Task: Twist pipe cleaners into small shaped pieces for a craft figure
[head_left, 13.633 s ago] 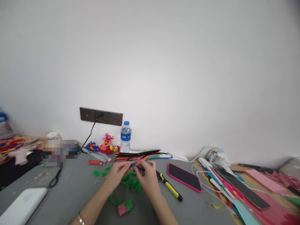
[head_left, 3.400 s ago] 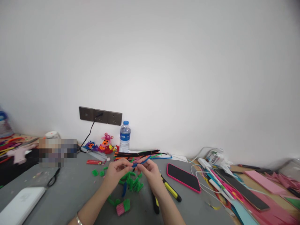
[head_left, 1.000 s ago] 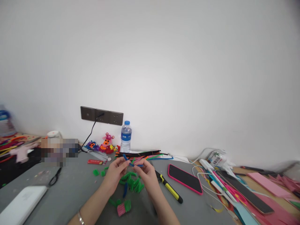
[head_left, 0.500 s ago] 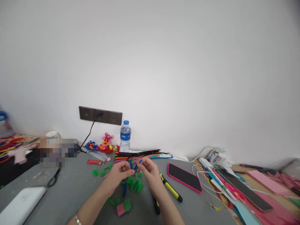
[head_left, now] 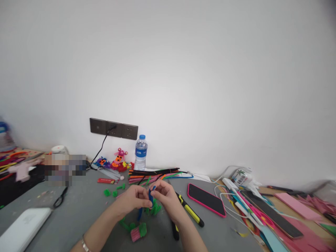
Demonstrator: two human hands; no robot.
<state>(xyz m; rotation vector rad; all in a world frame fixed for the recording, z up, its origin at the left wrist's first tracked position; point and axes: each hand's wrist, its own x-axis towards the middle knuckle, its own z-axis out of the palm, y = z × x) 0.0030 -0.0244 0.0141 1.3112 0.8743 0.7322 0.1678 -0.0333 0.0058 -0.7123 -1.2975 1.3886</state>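
Observation:
Both hands meet over the grey table, pinching one blue pipe cleaner [head_left: 150,196] that is bent into a loop. My left hand [head_left: 135,198] grips its left side between thumb and fingers. The fingers of my right hand [head_left: 164,194] are closed on its upper end. Coiled green pipe cleaners [head_left: 155,208] lie under the hands, partly hidden by them. Another blue piece [head_left: 140,213] rests just below my left hand. Nearer to me lies a coiled pink and green pipe-cleaner piece [head_left: 138,232].
Behind the hands lie a bundle of pipe cleaners [head_left: 154,173] and a water bottle [head_left: 141,152]. A pink-edged phone [head_left: 206,199] and a yellow-black tool [head_left: 191,211] are on the right. At the left is a white power bank [head_left: 25,229]. Small fuzzy figures [head_left: 115,161] stand by the wall.
The blue pipe cleaner has been turned and bent into a more upright loop. My hands have come slightly lower and closer together.

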